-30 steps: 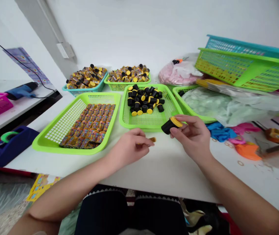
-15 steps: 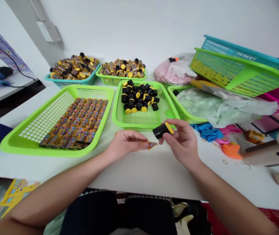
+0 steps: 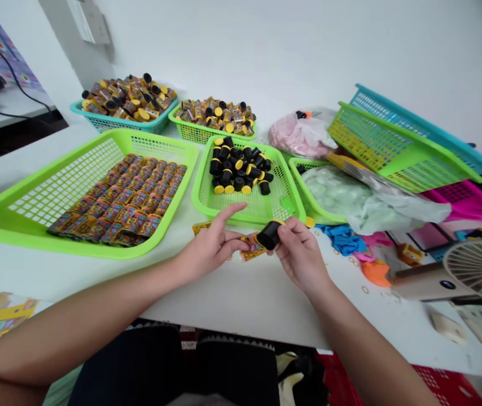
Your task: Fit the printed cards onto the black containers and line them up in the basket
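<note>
My right hand (image 3: 301, 252) grips a small black tube with a yellow cap (image 3: 270, 234) just above the white table (image 3: 245, 293). My left hand (image 3: 212, 246) pinches a printed orange-yellow label sleeve (image 3: 253, 247) and holds it against the tube's open end; its index finger sticks out toward the tray behind. That green tray (image 3: 283, 194) holds a pile of several black-and-yellow tubes (image 3: 239, 166). Left of it, a large green tray (image 3: 21, 217) holds rows of flat printed sleeves (image 3: 125, 198).
Two baskets of wrapped tubes (image 3: 126, 100) (image 3: 216, 115) stand at the back. Right: a green basket with a plastic bag (image 3: 363, 197), tilted green and teal baskets (image 3: 397, 148), a pink bag (image 3: 298, 132), balloons (image 3: 345, 239), a small fan (image 3: 473, 270).
The view has shifted left and closer. My hands came together: the right hand lowered the tube toward the left hand, and the sleeve now meets the tube's end.
</note>
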A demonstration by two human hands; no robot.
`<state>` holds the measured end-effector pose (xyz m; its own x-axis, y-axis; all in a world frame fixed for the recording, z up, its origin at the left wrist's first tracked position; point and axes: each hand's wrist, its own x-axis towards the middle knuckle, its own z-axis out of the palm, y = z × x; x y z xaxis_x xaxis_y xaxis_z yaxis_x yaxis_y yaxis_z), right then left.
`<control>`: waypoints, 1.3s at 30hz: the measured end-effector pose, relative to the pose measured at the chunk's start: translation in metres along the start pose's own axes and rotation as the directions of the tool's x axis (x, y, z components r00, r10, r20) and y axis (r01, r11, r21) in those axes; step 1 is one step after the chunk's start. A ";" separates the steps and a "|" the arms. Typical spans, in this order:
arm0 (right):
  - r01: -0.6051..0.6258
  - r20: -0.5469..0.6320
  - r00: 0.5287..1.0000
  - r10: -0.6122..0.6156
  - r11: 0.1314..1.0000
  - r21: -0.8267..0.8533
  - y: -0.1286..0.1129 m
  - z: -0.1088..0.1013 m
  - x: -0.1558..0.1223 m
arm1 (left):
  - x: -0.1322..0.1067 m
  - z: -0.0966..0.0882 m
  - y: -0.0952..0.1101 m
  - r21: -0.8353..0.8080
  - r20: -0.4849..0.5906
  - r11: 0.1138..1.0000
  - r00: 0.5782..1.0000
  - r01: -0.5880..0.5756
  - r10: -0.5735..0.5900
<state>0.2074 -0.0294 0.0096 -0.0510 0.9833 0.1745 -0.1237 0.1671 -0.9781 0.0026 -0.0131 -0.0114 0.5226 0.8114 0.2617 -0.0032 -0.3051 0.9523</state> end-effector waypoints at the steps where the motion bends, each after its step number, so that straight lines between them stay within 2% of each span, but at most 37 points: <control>1: -0.020 0.001 1.000 0.020 1.000 0.000 0.000 -0.001 0.001 | 0.000 0.000 0.002 -0.018 -0.012 1.000 1.000 0.014 -0.014; 3: -0.042 0.008 0.999 0.042 0.999 -0.023 0.001 -0.002 0.001 | 0.000 0.001 0.005 -0.066 -0.030 0.997 0.999 0.042 -0.044; 5: -0.010 0.025 1.000 0.012 0.996 -0.084 0.002 -0.003 0.001 | 0.000 0.003 0.008 -0.156 -0.038 0.986 0.997 0.061 -0.067; 8: 0.179 0.064 0.983 -0.170 0.965 -0.192 0.003 0.000 -0.003 | 0.001 0.005 0.011 -0.305 -0.039 0.947 0.992 0.100 -0.117; 11: 0.358 0.122 0.934 -0.336 0.887 -0.291 0.002 0.004 -0.009 | 0.002 0.004 0.011 -0.358 -0.046 0.927 0.989 0.116 -0.141; 14: 0.432 0.214 0.902 -0.375 0.800 -0.417 0.000 0.007 -0.013 | 0.001 0.004 0.011 -0.373 -0.051 0.923 0.992 0.090 -0.117; 17: 0.472 0.240 0.881 -0.408 0.723 -0.505 -0.002 0.006 -0.014 | 0.002 0.003 0.011 -0.413 -0.065 0.909 0.995 0.047 -0.081; 22: 0.476 0.182 0.879 -0.441 0.783 -0.401 0.001 0.007 -0.016 | 0.004 0.004 0.011 -0.520 0.011 0.851 0.997 0.070 -0.076; 25: 0.450 0.135 0.892 -0.431 0.825 -0.342 0.002 0.007 -0.017 | 0.006 0.004 0.012 -0.557 -0.003 0.827 0.996 0.077 -0.094; 27: 0.428 0.158 0.903 -0.399 0.856 -0.290 0.001 0.007 -0.017 | 0.007 0.002 0.013 -0.572 0.002 0.812 0.991 0.113 -0.136; 30: 0.418 0.229 0.900 -0.370 0.883 -0.215 -0.002 0.003 -0.015 | 0.009 -0.003 0.013 -0.600 0.082 0.773 0.976 0.208 -0.199; 36: 0.539 0.399 0.810 -0.430 0.813 -0.220 -0.004 -0.004 -0.014 | 0.006 -0.007 0.011 -0.630 0.273 0.693 0.935 0.352 -0.228; 39: 0.550 0.374 0.813 -0.446 0.801 -0.239 -0.002 -0.003 -0.016 | 0.006 -0.005 0.012 -0.636 0.269 0.689 0.937 0.347 -0.224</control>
<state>0.2118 -0.0451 0.0088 -0.3569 0.6980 0.6209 0.1097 0.6914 -0.7141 0.0018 -0.0094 0.0022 0.7194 0.6945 -0.0104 -0.3630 0.3887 0.8468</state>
